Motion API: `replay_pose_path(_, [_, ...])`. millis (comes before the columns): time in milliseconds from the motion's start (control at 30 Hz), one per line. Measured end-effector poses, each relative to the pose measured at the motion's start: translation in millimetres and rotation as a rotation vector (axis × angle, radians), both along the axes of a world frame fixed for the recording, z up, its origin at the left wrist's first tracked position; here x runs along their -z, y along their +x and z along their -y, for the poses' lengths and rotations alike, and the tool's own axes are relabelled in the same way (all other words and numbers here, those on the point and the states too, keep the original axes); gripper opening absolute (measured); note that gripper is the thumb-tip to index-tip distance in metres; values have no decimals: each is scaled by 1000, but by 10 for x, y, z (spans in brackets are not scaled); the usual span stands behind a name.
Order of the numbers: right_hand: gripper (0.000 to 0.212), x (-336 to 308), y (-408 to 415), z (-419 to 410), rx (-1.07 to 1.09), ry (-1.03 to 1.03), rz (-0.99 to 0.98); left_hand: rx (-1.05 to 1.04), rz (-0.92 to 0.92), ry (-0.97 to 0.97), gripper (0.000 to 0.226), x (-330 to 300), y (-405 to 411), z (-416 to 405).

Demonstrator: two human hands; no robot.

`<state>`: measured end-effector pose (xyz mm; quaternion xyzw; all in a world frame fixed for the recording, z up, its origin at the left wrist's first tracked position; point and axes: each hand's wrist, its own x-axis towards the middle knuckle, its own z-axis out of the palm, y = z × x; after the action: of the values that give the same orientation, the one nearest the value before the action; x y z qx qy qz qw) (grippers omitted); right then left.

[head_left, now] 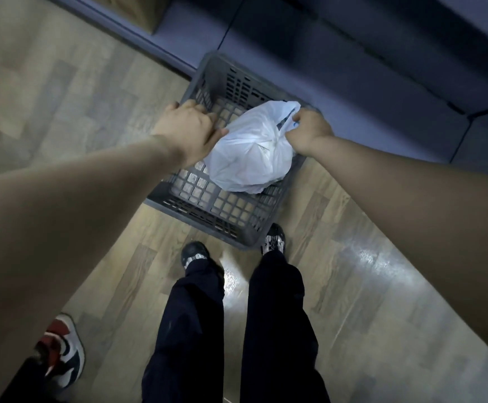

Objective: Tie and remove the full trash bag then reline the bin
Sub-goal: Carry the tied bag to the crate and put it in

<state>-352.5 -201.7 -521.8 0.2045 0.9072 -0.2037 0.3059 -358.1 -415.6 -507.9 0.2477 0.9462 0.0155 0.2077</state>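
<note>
I stand over the grey slatted plastic bin (pixel 238 82), which sits on the wood-look floor (pixel 62 97) just in front of my feet, its far side near a dark blue-grey cabinet base (pixel 353 68). My right hand (pixel 309 130) is clenched around the gathered top of the white plastic trash bag (pixel 251 158), pinching the bunched handles in my curled fingers. The bag is full and rounded, and it fills the right part of the bin; whether it rests on the grid bottom or hangs above it I cannot tell. My left hand (pixel 189 128) grips the bin's left rim, fingers curled over the edge, thumb touching the bag's side. The bin's grid bottom shows bare beside the bag. My dark trousers (pixel 231 330) and black-and-white shoes (pixel 273 241) show below, and a red, white and black sneaker (pixel 64 351) stands at the lower left
</note>
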Motion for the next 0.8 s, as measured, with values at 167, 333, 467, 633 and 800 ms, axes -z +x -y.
replay_pose_path(167, [27,-421,250,-11,86,-55,-64,63,9,26,46,-451,172,-94])
replay_pose_path(333, [41,-1088,628,-48,188,-128,-230,140,-5,80,44,-932,488,-201])
replay_pose_path(467, [35,-1602,1012,-213,296,-246,-349,146,-22,149,40,-1295,693,-356])
replay_pose_path(633, [39,-2059,1565,-518,395,-281,-420,159,-67,223,37,-1663,1041,-561])
replay_pose_path(800, [41,-2443,2245,-818,454,-235,-436,241,-86,162,40,-2041,1424,-911])
